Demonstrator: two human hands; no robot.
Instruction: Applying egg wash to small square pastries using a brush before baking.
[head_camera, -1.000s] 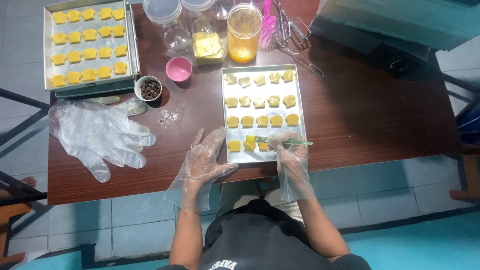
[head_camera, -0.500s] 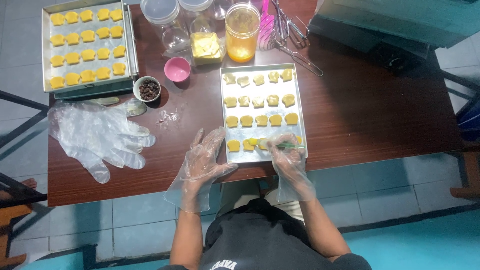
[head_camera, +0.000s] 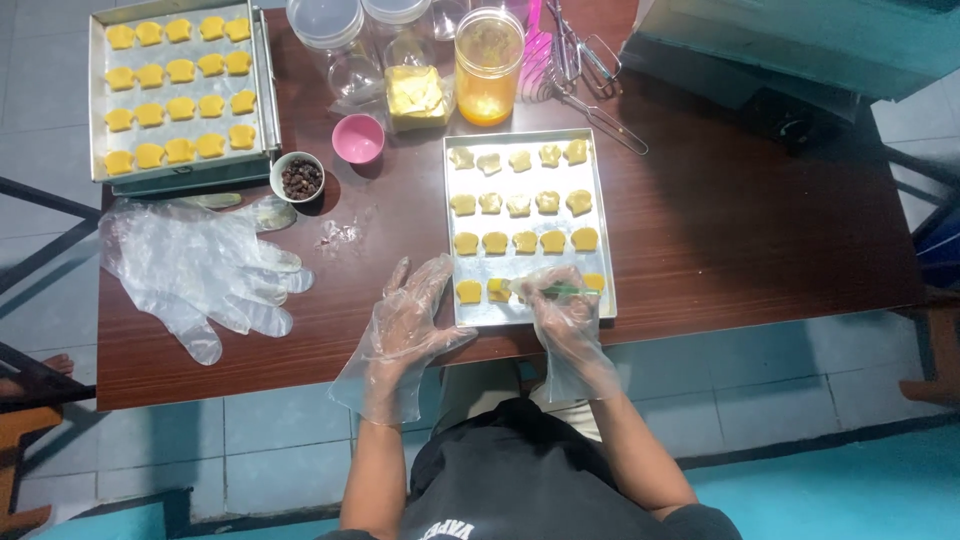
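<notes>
Yellow dough pieces (head_camera: 497, 290) on the metal tray (head_camera: 603, 215) at the frame's centre look soft and easy to dent, so I'd only lift them by the edges. Right hand (head_camera: 562, 315), in a plastic glove, pinches a thin green stick (head_camera: 556, 291) right over the tray's bottom row. Left hand (head_camera: 408, 318) lies spread flat on the wooden table (head_camera: 760, 210), touching the tray's lower-left corner.

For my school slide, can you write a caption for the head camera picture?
Gloved right hand holds a thin green tool over yellow cookies on a metal tray; left hand rests beside it.
</notes>
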